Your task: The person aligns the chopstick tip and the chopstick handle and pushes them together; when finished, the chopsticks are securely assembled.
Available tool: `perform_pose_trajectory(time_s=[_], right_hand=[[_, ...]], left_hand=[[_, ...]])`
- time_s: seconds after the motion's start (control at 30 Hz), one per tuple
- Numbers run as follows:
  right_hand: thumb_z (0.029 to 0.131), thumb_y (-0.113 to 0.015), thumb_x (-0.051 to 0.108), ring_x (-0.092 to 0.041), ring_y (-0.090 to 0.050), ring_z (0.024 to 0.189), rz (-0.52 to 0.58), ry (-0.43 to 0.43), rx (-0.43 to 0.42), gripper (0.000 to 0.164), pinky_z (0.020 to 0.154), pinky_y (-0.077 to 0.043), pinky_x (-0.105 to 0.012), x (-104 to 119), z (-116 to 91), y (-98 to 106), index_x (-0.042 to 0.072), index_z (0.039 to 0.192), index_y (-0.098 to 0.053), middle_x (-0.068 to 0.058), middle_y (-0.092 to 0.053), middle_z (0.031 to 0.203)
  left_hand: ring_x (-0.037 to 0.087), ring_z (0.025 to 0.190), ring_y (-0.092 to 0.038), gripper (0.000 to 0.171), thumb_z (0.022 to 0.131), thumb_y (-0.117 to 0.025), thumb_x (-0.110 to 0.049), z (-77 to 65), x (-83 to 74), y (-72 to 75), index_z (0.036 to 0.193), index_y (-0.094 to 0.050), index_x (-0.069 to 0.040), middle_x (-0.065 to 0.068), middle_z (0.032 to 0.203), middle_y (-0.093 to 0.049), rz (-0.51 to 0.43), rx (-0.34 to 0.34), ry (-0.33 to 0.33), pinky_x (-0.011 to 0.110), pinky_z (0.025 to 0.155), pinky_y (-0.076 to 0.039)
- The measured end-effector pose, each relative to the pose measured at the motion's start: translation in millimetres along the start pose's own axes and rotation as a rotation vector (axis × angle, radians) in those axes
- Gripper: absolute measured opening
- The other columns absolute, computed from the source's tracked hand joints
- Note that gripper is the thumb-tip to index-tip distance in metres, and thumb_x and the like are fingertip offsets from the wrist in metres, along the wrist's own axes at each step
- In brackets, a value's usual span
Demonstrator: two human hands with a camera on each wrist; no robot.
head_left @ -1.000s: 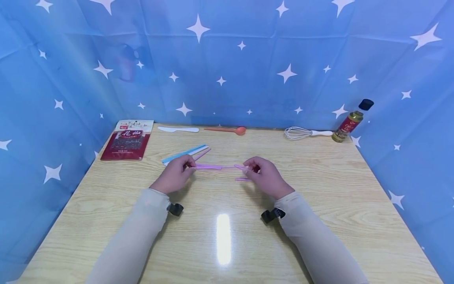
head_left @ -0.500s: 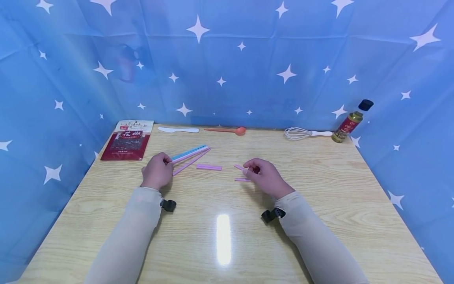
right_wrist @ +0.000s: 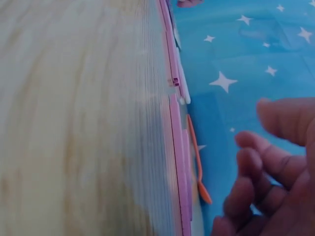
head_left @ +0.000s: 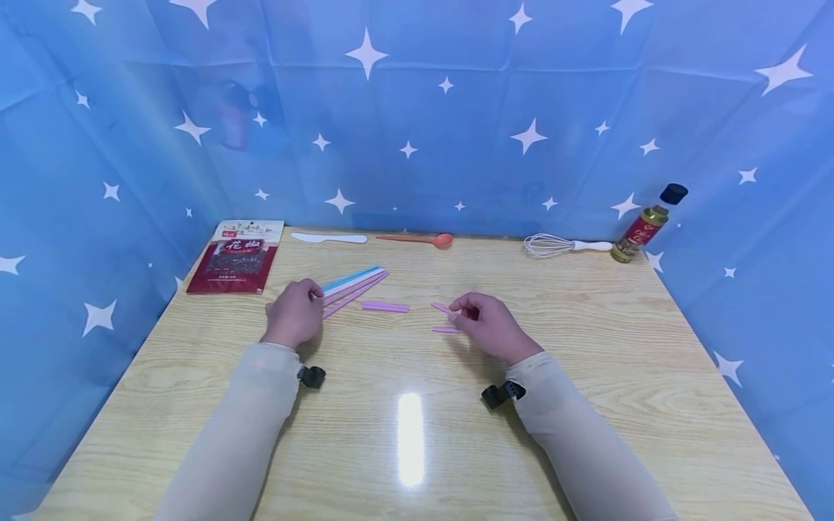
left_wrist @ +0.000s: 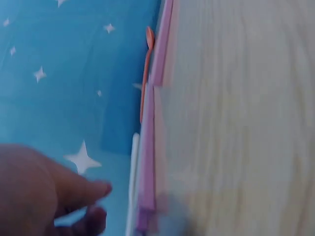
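My left hand (head_left: 295, 314) is at the near ends of a fan of slender blue (head_left: 350, 278), white (head_left: 355, 281) and pink sticks (head_left: 355, 295) on the table. In the left wrist view its fingertips (left_wrist: 101, 189) show a gap with nothing between them. To the right lie two short pink sticks (head_left: 384, 307) side by side. My right hand (head_left: 487, 325) hovers by two further pink sticks (head_left: 446, 330), partly hidden by the hand. In the right wrist view its fingers (right_wrist: 246, 164) are loosely bent, holding nothing.
Along the back edge lie a white knife (head_left: 329, 237), an orange spoon (head_left: 441, 240) and a whisk (head_left: 554, 245). A red spice packet (head_left: 233, 264) is at the back left, an oil bottle (head_left: 640, 228) at the back right. A starry blue curtain (head_left: 417, 108) surrounds the table.
My left hand has left the short pink sticks in the middle and moved left to the fan. The pink sticks in the fan have shifted slightly. The right hand has stayed nearly still.
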State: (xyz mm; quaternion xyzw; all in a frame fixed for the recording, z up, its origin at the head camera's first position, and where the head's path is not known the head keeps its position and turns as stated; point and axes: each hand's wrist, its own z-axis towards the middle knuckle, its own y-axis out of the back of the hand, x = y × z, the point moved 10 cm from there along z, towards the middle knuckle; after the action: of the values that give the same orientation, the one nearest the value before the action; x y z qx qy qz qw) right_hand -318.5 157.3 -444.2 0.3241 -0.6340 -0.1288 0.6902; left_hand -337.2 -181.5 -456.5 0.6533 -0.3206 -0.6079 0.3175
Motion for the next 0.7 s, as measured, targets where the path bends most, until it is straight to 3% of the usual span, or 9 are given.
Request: perform_pose_trajectory(time_s=[0.1, 0.23, 0.3, 0.37, 0.5, 0.57, 0.63, 0.7], right_hand=[[0.102, -0.069, 0.02, -0.02, -0.049, 0.07, -0.064, -0.038, 0.032, 0.015, 0.064, -0.043, -0.034, -7.2, 0.5, -2.7, 0.009, 0.111, -0.075, -0.005, -0.059, 0.083], [0.101, -0.07, 0.017, -0.02, -0.049, 0.068, -0.155, -0.076, 0.071, 0.011, 0.062, -0.043, -0.034, -15.5, 1.7, -5.7, 0.011, 0.108, -0.076, -0.005, -0.059, 0.083], [0.1, -0.071, 0.016, -0.021, -0.05, 0.069, -0.181, -0.087, 0.082, 0.009, 0.063, -0.043, -0.035, -17.7, 2.1, -6.7, 0.013, 0.106, -0.076, -0.006, -0.061, 0.085], [0.1, -0.072, 0.015, -0.021, -0.051, 0.071, -0.201, -0.091, 0.09, 0.007, 0.064, -0.044, -0.035, -19.2, 2.6, -7.2, 0.014, 0.105, -0.076, -0.006, -0.062, 0.086], [0.099, -0.072, 0.014, -0.021, -0.051, 0.072, -0.216, -0.099, 0.105, 0.007, 0.065, -0.044, -0.035, -20.5, 1.9, -8.1, 0.014, 0.105, -0.076, -0.005, -0.063, 0.087], [0.099, -0.072, 0.014, -0.021, -0.051, 0.071, -0.217, -0.104, 0.116, 0.006, 0.065, -0.044, -0.035, -20.2, 1.0, -8.7, 0.014, 0.104, -0.076, -0.005, -0.063, 0.086], [0.099, -0.073, 0.013, -0.021, -0.051, 0.07, -0.214, -0.104, 0.123, 0.005, 0.064, -0.044, -0.034, -19.6, 0.7, -9.4, 0.014, 0.102, -0.076, -0.004, -0.063, 0.085], [0.098, -0.072, 0.012, -0.02, -0.051, 0.068, -0.219, -0.099, 0.128, 0.004, 0.063, -0.044, -0.034, -18.8, 0.5, -10.1, 0.013, 0.101, -0.075, -0.004, -0.063, 0.083]], left_hand=[[0.03, 0.1, -0.061, 0.025, 0.109, -0.055, -0.022, -3.1, -20.8, -11.8, 0.127, -0.068, -0.011, 0.011, 0.11, -0.065, 0.011, 0.045, -0.127, 0.062, 0.098, -0.034], [0.024, 0.093, -0.059, 0.033, 0.108, -0.058, -0.027, -12.4, -42.3, -33.7, 0.139, -0.067, -0.018, 0.004, 0.098, -0.065, 0.062, 0.185, -0.244, 0.062, 0.102, -0.032], [0.024, 0.101, -0.063, 0.039, 0.108, -0.058, -0.027, -17.7, -48.9, -42.3, 0.146, -0.063, -0.018, 0.004, 0.107, -0.07, 0.094, 0.255, -0.283, 0.064, 0.108, -0.033], [0.024, 0.105, -0.064, 0.044, 0.107, -0.058, -0.026, -21.2, -53.2, -47.6, 0.151, -0.058, -0.018, 0.004, 0.113, -0.072, 0.121, 0.296, -0.313, 0.06, 0.107, -0.037], [0.024, 0.082, -0.063, 0.052, 0.107, -0.059, -0.027, -22.0, -53.2, -51.9, 0.159, -0.049, -0.023, 0.007, 0.093, -0.071, 0.122, 0.323, -0.298, 0.051, 0.085, -0.049], [0.023, 0.076, -0.061, 0.056, 0.107, -0.059, -0.029, -21.6, -51.9, -53.4, 0.161, -0.045, -0.027, 0.007, 0.085, -0.068, 0.132, 0.33, -0.285, 0.052, 0.087, -0.047], [0.024, 0.09, -0.067, 0.057, 0.108, -0.058, -0.031, -22.3, -52.1, -54.5, 0.163, -0.042, -0.028, 0.008, 0.103, -0.075, 0.156, 0.338, -0.292, 0.06, 0.099, -0.044], [0.028, 0.117, -0.068, 0.058, 0.108, -0.056, -0.033, -23.5, -52.2, -55.1, 0.164, -0.04, -0.028, 0.008, 0.132, -0.072, 0.184, 0.348, -0.298, 0.068, 0.111, -0.033]])
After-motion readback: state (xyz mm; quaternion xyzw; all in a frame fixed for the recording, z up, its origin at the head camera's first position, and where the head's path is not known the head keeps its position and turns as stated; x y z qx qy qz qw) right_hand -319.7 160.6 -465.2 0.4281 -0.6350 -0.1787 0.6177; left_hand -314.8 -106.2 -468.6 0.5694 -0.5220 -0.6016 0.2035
